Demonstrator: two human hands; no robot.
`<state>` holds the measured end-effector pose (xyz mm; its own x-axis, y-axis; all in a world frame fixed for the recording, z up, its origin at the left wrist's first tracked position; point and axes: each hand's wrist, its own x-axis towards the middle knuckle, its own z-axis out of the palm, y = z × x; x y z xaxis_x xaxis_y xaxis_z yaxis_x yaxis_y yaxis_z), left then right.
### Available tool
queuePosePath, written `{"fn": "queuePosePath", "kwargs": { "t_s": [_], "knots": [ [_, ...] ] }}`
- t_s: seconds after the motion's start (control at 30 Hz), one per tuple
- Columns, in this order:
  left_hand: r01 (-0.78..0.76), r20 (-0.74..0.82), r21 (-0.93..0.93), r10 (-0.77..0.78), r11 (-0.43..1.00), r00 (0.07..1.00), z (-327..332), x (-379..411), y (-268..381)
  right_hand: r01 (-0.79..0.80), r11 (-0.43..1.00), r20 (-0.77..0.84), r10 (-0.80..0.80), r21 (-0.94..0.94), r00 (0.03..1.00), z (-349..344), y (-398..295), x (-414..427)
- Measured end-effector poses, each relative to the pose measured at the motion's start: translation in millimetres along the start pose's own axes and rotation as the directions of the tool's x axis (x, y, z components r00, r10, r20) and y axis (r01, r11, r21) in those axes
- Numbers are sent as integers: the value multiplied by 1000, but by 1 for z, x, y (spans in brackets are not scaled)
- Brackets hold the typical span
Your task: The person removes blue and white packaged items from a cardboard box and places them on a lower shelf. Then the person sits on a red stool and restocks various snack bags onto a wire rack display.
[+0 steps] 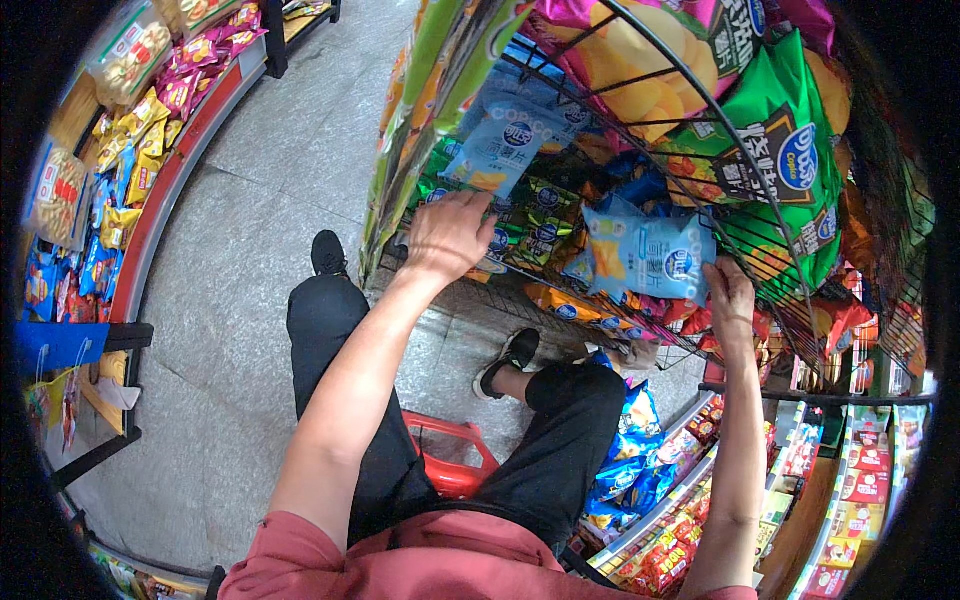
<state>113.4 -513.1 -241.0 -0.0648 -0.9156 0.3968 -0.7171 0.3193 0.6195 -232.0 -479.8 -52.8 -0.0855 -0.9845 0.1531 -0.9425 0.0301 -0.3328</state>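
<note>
Before me, a black wire display rack (679,180) holds packs of snacks. My right hand (731,296) pinches the right end of a light blue chip bag (649,251), which lies across the rack's lower basket. Over the left part of the same basket is my left hand (454,231). Its fingertips are at the bottom edge of another light blue chip bag (499,146); whether they grip it is hidden. Dark green snack packs (536,225) lie between the two hands. Above my right hand, a large green chip bag (780,150) sits in the upper basket.
A red plastic stool (454,457) is under me. Blue snack bags (634,465) stand by my right leg, beside shelves of boxed goods (862,480). Across the grey tiled floor (217,300), a red-edged shelf (187,142) carries small snack packs.
</note>
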Motion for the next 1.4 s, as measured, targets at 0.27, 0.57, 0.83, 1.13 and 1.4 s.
{"fn": "queuePosePath", "kwargs": {
  "t_s": [0.27,0.57,0.83,1.13,1.4],
  "knots": [
    [40,50,7,-40,999,998,0,2,9,85,805,-62,-149,-587,987,1,91,-3],
    [35,8,75,-36,997,999,2,0,4,266,916,-12,-282,-299,959,81,-46,5],
    [30,-3,78,-30,996,1000,3,0,3,583,812,308,-555,2,773,162,-162,119],
    [50,65,90,-56,995,996,1,2,4,733,651,366,-743,197,561,182,-161,149],
    [31,22,79,-33,996,999,5,3,3,777,618,361,-702,-120,614,174,-157,112]
  ]
}}
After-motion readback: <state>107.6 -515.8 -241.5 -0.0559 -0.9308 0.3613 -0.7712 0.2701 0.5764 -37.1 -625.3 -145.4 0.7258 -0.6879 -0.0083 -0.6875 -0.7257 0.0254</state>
